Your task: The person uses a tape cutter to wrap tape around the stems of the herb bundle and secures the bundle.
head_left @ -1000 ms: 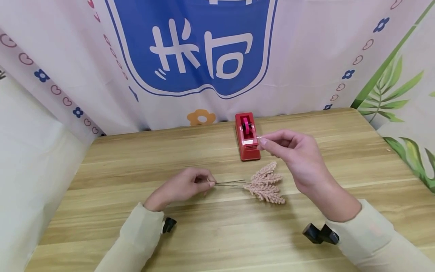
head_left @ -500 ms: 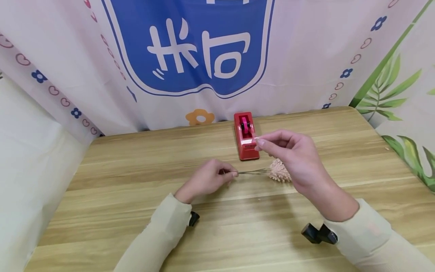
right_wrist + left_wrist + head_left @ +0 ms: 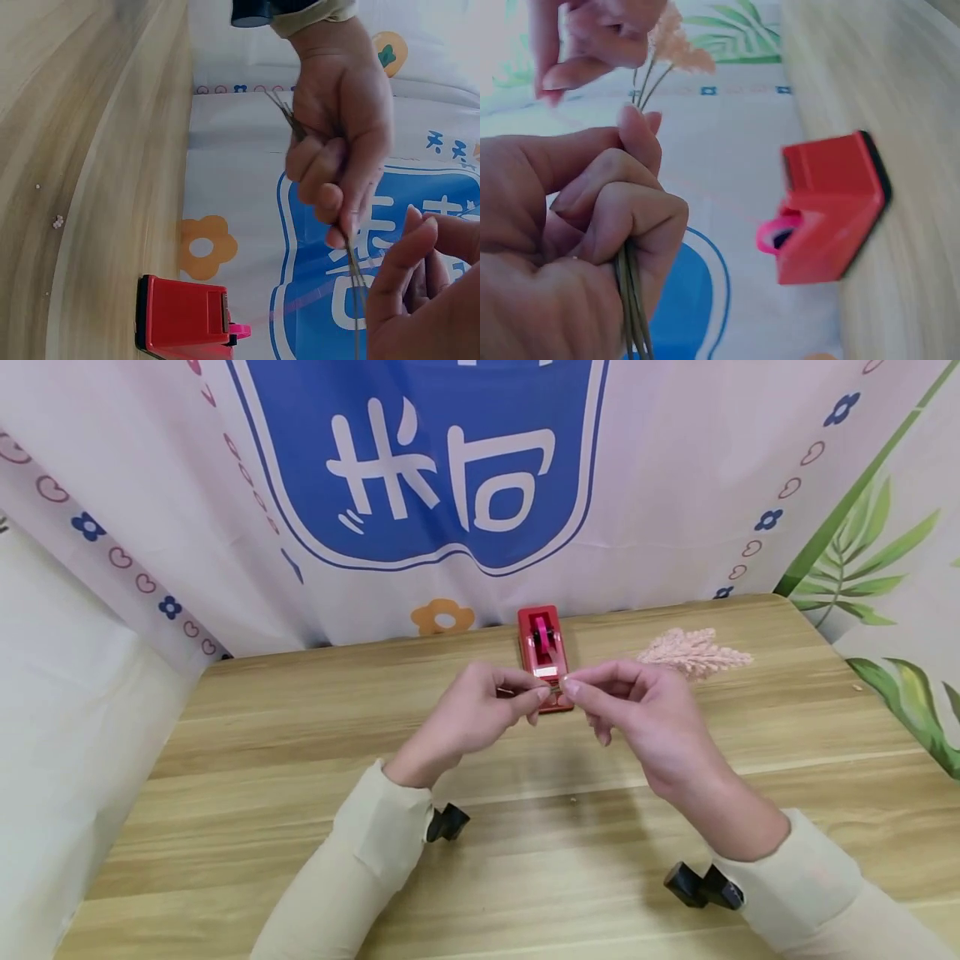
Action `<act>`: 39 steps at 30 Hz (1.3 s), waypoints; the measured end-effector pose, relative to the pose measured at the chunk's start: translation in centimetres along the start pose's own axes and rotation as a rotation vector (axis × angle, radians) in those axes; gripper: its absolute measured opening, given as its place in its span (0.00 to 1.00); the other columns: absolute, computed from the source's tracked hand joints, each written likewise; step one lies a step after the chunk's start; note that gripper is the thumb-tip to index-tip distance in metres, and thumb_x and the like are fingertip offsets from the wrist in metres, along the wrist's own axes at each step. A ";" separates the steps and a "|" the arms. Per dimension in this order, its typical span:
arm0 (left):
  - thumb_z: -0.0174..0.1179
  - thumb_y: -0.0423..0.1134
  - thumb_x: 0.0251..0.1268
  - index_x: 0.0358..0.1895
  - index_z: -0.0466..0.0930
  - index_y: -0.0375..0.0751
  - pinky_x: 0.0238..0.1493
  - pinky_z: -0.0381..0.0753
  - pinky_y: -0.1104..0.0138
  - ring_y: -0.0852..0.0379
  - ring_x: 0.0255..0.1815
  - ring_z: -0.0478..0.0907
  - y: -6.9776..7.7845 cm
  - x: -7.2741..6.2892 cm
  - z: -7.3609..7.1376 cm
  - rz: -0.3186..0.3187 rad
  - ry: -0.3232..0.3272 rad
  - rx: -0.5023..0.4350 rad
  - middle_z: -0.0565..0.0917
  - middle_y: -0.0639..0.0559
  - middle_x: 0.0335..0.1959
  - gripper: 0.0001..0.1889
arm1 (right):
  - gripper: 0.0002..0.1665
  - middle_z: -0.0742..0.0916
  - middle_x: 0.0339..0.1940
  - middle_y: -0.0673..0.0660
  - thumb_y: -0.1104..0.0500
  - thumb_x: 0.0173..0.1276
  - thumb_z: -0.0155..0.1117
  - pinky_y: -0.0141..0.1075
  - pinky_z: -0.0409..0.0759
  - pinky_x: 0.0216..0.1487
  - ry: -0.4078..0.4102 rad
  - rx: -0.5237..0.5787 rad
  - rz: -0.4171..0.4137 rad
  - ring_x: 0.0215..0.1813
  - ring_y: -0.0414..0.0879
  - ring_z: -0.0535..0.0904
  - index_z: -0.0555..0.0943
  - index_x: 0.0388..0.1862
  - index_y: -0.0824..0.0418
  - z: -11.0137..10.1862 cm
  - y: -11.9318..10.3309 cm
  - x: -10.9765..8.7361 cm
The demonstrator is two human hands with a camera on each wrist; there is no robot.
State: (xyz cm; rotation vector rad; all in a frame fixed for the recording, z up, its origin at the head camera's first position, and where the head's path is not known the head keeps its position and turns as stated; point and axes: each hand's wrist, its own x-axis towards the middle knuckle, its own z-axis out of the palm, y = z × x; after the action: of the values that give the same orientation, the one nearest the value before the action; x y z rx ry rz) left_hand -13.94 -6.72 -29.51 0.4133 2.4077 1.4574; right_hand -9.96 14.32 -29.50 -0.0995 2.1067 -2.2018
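Observation:
My left hand (image 3: 476, 714) grips a small bunch of artificial flower sprigs by their thin stems (image 3: 634, 307). Their fluffy pale pink heads (image 3: 693, 652) point to the right, behind my right hand (image 3: 663, 722). Thumb and forefinger of the right hand pinch something small beside the stems, apparently a piece of clear tape; it is barely visible. Both hands' fingertips are close together in front of the red tape dispenser (image 3: 538, 647). In the right wrist view the stems (image 3: 352, 262) run from the left hand down past the right fingers.
The dispenser stands at the back of the wooden table (image 3: 300, 827), near the printed curtain (image 3: 652, 485). A few pinkish crumbs (image 3: 58, 221) lie on the tabletop. Each sleeve carries a black wrist camera (image 3: 703, 885).
My left hand has moved right and up, bringing the sprigs off the table to the right fingertips. The flower heads now lie farther right and back. The right hand has hardly moved.

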 end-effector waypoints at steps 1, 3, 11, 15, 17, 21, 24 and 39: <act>0.64 0.39 0.80 0.44 0.92 0.42 0.26 0.59 0.68 0.57 0.24 0.63 0.3 -0.1 -0.1 -0.015 -0.003 -0.014 0.84 0.54 0.26 0.08 | 0.02 0.94 0.37 0.49 0.62 0.75 0.73 0.31 0.81 0.30 -0.002 0.002 -0.002 0.29 0.41 0.78 0.91 0.42 0.57 0.0 0.1 -0.1; 0.65 0.39 0.79 0.45 0.93 0.42 0.29 0.62 0.67 0.57 0.28 0.67 0.8 -0.2 -0.2 -0.048 -0.005 -0.032 0.85 0.53 0.27 0.08 | 0.02 0.94 0.37 0.49 0.62 0.75 0.73 0.32 0.82 0.29 -0.004 0.004 0.007 0.28 0.41 0.79 0.91 0.42 0.58 -0.1 0.2 -0.3; 0.66 0.40 0.79 0.43 0.93 0.44 0.27 0.62 0.68 0.56 0.28 0.67 2.1 -0.7 -0.4 -0.091 -0.052 -0.090 0.84 0.52 0.27 0.08 | 0.06 0.94 0.38 0.46 0.67 0.72 0.74 0.33 0.86 0.34 -0.012 -0.037 -0.028 0.32 0.41 0.82 0.92 0.45 0.60 -0.2 0.9 -1.0; 0.65 0.40 0.79 0.41 0.92 0.43 0.27 0.61 0.69 0.57 0.27 0.66 2.4 -1.0 -0.5 -0.087 -0.090 -0.081 0.83 0.54 0.26 0.08 | 0.06 0.95 0.38 0.45 0.67 0.71 0.75 0.33 0.86 0.34 0.000 -0.044 -0.030 0.33 0.40 0.83 0.93 0.44 0.60 0.0 1.1 -1.3; 0.65 0.40 0.80 0.41 0.92 0.43 0.28 0.62 0.69 0.57 0.27 0.66 2.6 -1.1 -0.6 -0.091 -0.106 -0.081 0.83 0.55 0.26 0.09 | 0.06 0.95 0.38 0.44 0.67 0.71 0.75 0.32 0.85 0.34 0.016 -0.047 -0.024 0.33 0.40 0.83 0.93 0.44 0.61 0.1 1.1 -1.4; 0.64 0.40 0.80 0.39 0.91 0.43 0.28 0.63 0.69 0.58 0.28 0.67 2.7 -1.2 -0.6 -0.094 -0.125 -0.088 0.82 0.54 0.26 0.09 | 0.05 0.94 0.37 0.43 0.66 0.72 0.75 0.32 0.85 0.34 0.050 -0.063 -0.004 0.31 0.40 0.82 0.93 0.45 0.62 0.2 1.2 -1.7; 0.64 0.40 0.80 0.37 0.91 0.42 0.27 0.61 0.70 0.58 0.25 0.65 2.7 -1.2 -0.7 -0.097 -0.135 -0.094 0.81 0.54 0.25 0.10 | 0.06 0.95 0.38 0.45 0.64 0.71 0.76 0.32 0.85 0.34 0.068 -0.073 0.012 0.30 0.40 0.82 0.93 0.45 0.61 0.3 1.4 -1.8; 0.63 0.39 0.81 0.32 0.86 0.41 0.28 0.61 0.70 0.58 0.25 0.64 2.2 -1.2 -0.7 -0.100 -0.174 -0.100 0.79 0.54 0.24 0.13 | 0.07 0.96 0.39 0.46 0.63 0.71 0.77 0.31 0.85 0.35 0.141 0.004 0.017 0.26 0.38 0.81 0.94 0.47 0.59 1.1 3.4 -2.0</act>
State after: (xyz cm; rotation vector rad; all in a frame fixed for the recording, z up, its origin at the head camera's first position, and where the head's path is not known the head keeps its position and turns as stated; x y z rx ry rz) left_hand -12.89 -6.75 -27.17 0.3742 2.1787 1.4290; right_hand -7.78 13.36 -32.80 0.0762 2.1646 -2.2652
